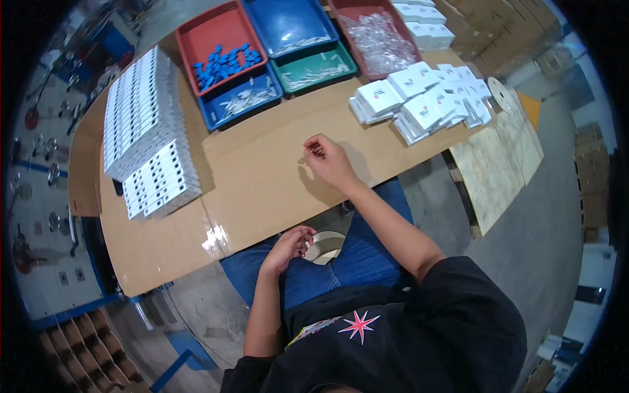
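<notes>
My right hand (329,162) is above the middle of the cardboard-covered table (255,177), its fingers curled in toward the thumb. Whatever it may hold is too small or hidden to make out. Over my lap, just off the table's near edge, my left hand (289,247) hangs with loosely bent fingers and nothing visible in them. To the right of my right hand lies a heap of small white boxes (422,98). Beyond it stand a green bin (314,69) of small white pieces and a blue bin (239,101) with similar pieces.
Tall stacks of white boxes (141,111) with dark square marks fill the table's left side. At the back are a red bin (219,33) of blue parts, a larger blue bin (288,26) and a red bin (380,39) of clear plastic pieces. A plywood-topped pallet (495,167) stands at right.
</notes>
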`<move>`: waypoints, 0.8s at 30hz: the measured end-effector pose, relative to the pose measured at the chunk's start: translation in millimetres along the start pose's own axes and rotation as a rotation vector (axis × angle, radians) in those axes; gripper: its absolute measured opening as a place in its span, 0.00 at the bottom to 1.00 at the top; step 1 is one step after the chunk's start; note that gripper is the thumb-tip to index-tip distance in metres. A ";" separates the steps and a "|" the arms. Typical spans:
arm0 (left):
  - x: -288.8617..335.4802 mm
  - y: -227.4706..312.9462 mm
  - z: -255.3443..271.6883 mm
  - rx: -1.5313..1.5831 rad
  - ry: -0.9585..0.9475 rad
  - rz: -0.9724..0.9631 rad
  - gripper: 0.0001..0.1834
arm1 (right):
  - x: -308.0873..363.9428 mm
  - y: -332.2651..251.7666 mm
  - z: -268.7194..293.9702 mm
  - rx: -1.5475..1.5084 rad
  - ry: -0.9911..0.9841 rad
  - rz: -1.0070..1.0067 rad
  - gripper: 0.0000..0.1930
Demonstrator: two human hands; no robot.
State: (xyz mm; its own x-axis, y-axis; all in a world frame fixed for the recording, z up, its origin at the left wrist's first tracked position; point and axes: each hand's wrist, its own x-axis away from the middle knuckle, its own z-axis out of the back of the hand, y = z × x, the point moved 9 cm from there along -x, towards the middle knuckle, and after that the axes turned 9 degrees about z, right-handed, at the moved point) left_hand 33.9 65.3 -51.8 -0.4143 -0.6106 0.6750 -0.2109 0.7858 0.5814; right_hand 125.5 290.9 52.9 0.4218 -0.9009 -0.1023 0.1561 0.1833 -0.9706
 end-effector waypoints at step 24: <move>-21.0 -5.1 -11.3 -0.043 0.131 0.158 0.18 | -93.4 -28.4 188.2 1.249 -0.561 0.217 0.50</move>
State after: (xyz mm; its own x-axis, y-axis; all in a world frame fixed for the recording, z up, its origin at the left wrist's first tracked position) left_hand 53.6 73.0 -63.8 -0.3198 -0.4898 0.8111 -0.1132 0.8697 0.4805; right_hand 249.8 443.9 131.0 0.7924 -0.5874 0.1648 0.6043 0.7928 -0.0799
